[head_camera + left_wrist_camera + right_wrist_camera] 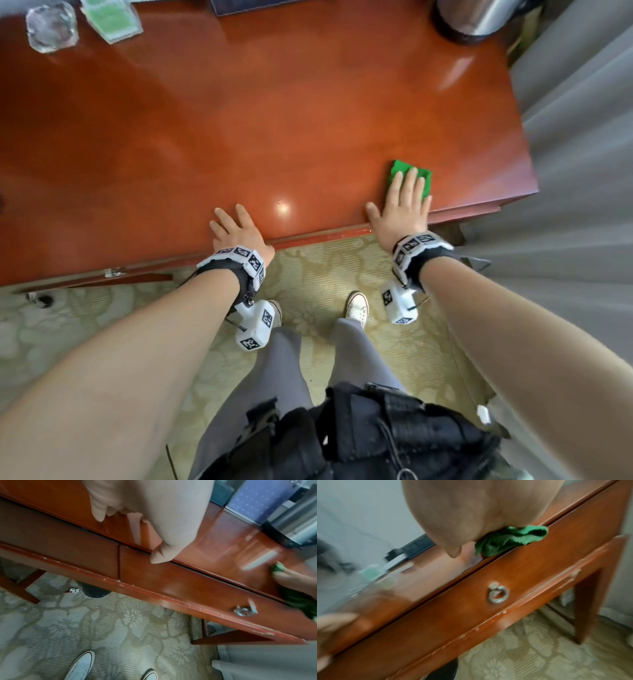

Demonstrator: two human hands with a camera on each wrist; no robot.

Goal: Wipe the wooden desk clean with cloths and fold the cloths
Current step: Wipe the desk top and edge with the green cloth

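From the head camera, the right hand point(402, 209) is lying flat with straight fingers, pressing a green cloth point(409, 174) onto the wooden desk point(239, 130) just inside its front edge; the desk's right edge is running near the hand, and bare glossy top is stretching wide to its left. The left hand point(236, 233) is resting flat at the front edge, holding nothing.

The left wrist camera is showing that palm over the edge, above a drawer pull point(244, 610).

The right wrist camera is showing the cloth bunching out from under the palm and overhanging the edge.
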